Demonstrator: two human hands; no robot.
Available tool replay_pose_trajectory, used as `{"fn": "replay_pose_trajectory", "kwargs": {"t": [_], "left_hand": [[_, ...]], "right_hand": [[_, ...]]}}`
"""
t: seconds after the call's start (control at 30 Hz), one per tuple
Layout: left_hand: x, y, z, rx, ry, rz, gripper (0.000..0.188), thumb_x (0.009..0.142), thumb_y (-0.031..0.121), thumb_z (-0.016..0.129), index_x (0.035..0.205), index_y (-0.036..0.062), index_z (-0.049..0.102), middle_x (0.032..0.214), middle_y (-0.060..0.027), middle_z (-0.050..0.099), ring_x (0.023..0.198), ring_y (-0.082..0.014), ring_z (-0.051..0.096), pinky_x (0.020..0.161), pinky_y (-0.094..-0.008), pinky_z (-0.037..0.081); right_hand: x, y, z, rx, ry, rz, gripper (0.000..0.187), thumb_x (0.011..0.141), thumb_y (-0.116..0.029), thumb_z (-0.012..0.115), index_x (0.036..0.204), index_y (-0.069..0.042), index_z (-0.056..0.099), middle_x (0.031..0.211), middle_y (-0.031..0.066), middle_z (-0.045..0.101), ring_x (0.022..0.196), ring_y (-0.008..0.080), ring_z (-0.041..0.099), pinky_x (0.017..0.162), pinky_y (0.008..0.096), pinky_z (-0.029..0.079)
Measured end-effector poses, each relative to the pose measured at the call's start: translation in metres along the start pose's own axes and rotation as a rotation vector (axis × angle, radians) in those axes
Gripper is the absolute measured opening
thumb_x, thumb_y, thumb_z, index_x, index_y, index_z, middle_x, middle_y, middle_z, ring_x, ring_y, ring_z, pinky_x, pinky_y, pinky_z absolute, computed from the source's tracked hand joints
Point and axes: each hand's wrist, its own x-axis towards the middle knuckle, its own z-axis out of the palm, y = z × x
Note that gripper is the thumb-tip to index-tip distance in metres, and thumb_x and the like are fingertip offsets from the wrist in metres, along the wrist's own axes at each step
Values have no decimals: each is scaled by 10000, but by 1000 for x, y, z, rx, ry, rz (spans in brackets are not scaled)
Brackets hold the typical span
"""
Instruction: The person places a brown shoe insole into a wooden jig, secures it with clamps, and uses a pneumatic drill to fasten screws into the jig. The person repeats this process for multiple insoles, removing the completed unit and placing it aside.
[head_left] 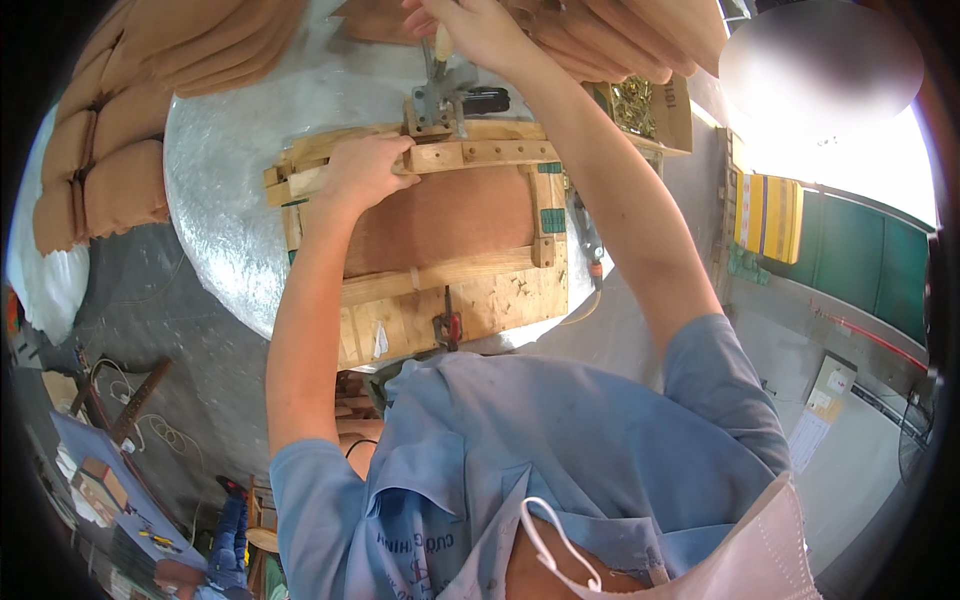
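Observation:
A wooden frame jig (490, 152) with green strips at its sides lies on a board, around a flat brown panel (450, 222). My left hand (365, 170) is closed over the far bar near its left end, thumb on the near side and fingers across the top. Behind the middle of that bar stands a metal toggle clamp (432, 105) with a pale yellow handle (443, 42). My right hand (472, 32) is at this handle, its fingers curled past it on the left and partly cut off by the upper edge. A second clamp (448, 325) with a red part sits at the board's near side.
The board rests on a round table (222, 200) wrapped in shiny clear film. Stacks of brown pads (120, 165) line its far left and far side. A cardboard box (672, 115) of small metallic pieces stands far right. Beside the board hangs a tool with an orange end (596, 270).

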Motion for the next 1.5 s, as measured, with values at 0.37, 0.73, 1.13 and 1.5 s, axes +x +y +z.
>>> {"fn": "replay_pose_trajectory", "kwargs": {"t": [0.37, 0.73, 1.13, 1.5], "left_hand": [[2, -5, 6, -110, 47, 43, 420, 820, 394, 838, 1124, 124, 735, 1049, -69, 745, 1010, -321, 703, 851, -450, 543], [14, -3, 16, -48, 61, 91, 489, 813, 422, 846, 1172, 112, 730, 1093, -60, 742, 1043, -311, 708, 855, -452, 564], [-68, -36, 57, 17, 980, -37, 425, 1035, 354, 630, 1324, 44, 656, 1358, -170, 643, 1286, -396, 569, 1095, -534, 456], [-90, -75, 73, -386, 536, -1343, 643, 1141, 430, 233, 1302, -18, 665, 1315, -254, 695, 1170, -472, 669, 977, -589, 537]], "right_hand": [[60, 54, 25, -135, 470, 470, 551, 931, -426, 726, 1311, -30, 669, 1156, 110, 702, 1032, 208, 667, 887, 375, 531], [92, 133, -6, -257, 93, 758, 418, 907, -364, 672, 984, 44, 728, 895, 186, 694, 753, 342, 696, 659, 497, 522], [-138, 96, 9, 241, 566, 235, 454, 1035, -437, 647, 1252, -42, 705, 1147, 41, 731, 1006, 139, 668, 866, 313, 527], [-229, 192, -5, -530, 1118, 1134, 557, 1109, -503, 330, 1296, -92, 657, 1372, 162, 667, 1310, 396, 582, 1132, 555, 369]]}}
